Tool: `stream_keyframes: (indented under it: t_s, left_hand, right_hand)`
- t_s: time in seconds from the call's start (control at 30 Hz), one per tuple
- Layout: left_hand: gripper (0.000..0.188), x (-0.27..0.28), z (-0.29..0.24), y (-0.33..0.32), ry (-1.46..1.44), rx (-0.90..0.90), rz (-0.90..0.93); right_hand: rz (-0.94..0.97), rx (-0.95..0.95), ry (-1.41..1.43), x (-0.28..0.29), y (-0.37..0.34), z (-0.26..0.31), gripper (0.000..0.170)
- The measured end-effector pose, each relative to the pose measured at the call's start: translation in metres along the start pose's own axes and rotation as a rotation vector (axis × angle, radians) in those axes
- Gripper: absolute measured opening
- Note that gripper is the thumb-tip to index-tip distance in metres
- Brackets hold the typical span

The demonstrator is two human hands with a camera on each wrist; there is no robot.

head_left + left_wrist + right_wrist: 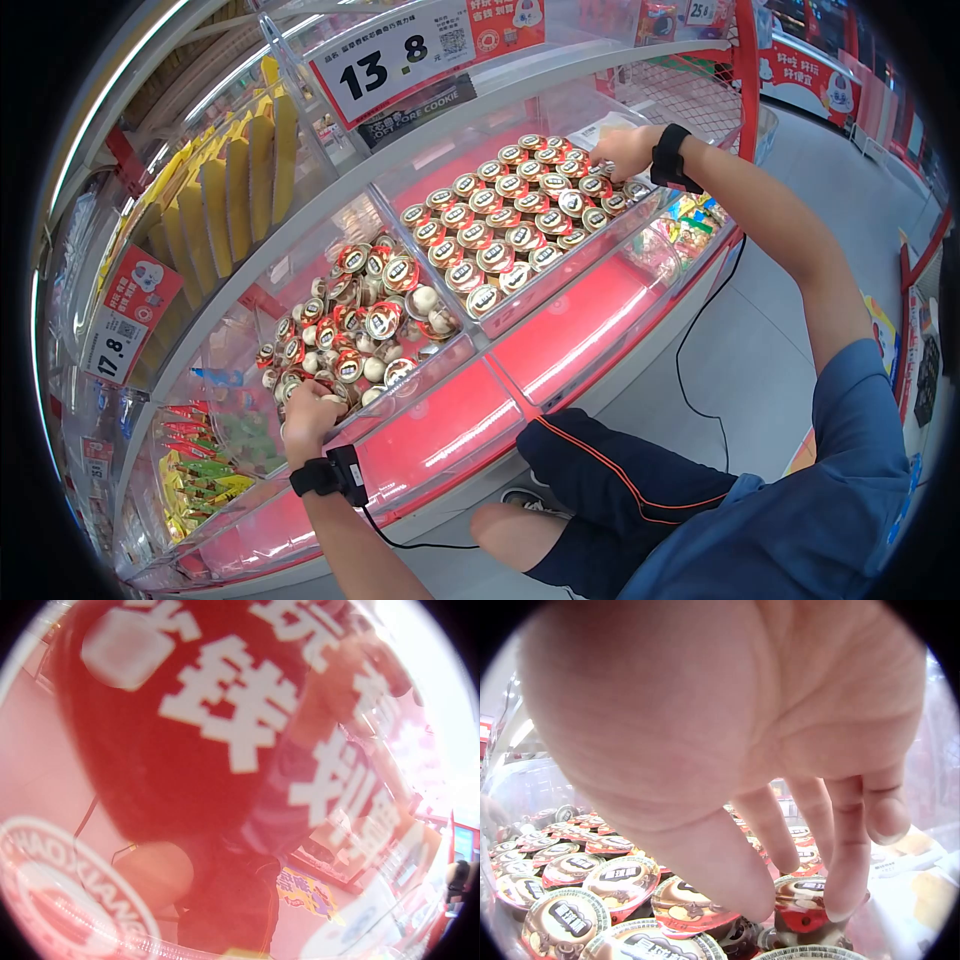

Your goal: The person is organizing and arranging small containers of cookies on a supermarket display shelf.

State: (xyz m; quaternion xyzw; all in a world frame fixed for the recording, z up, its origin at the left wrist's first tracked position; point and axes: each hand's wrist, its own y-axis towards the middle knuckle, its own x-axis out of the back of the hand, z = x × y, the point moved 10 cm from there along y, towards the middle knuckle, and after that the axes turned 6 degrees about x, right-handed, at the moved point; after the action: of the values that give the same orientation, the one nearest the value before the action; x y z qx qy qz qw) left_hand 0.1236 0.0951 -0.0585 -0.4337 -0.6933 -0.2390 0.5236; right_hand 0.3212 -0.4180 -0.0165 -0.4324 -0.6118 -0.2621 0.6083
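The right hand [780, 727] is bent down, thumb on one side and fingers on the other, curled round a small cup [799, 904]. The right wrist view shows this cup up close; in the head view the hand mostly hides it. It is at the right end of the neat rows of cups [505, 205], lids up, in the clear right bin [420, 180].

The left hand [313, 408] dips into the left bin [420, 390], with its fingers down by a messy heap of cups [345, 320]. I cannot tell if it holds one. The left wrist view shows a red sign [172, 772] with big white writing.

The right arm stretches far out to the side, with a black band [672, 160] on the wrist. The left arm comes up from the bottom. Above the bins is a price sign [385, 75] saying 13.8.
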Motion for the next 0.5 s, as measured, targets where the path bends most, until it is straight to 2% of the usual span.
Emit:
stream_keyframes:
  t_s: [0.33, 0.5]
  left_hand:
    - [0.036, 0.0001, 0.0020, -0.0002, 0.009, 0.029, 0.003]
    - [0.036, -0.0019, 0.0042, 0.0027, -0.018, 0.034, 0.018]
  right_hand:
    - [0.022, -0.009, -0.112, -0.0054, 0.0033, -0.0012, 0.047]
    - [-0.097, 0.065, -0.076, 0.0002, 0.0038, -0.0051, 0.047]
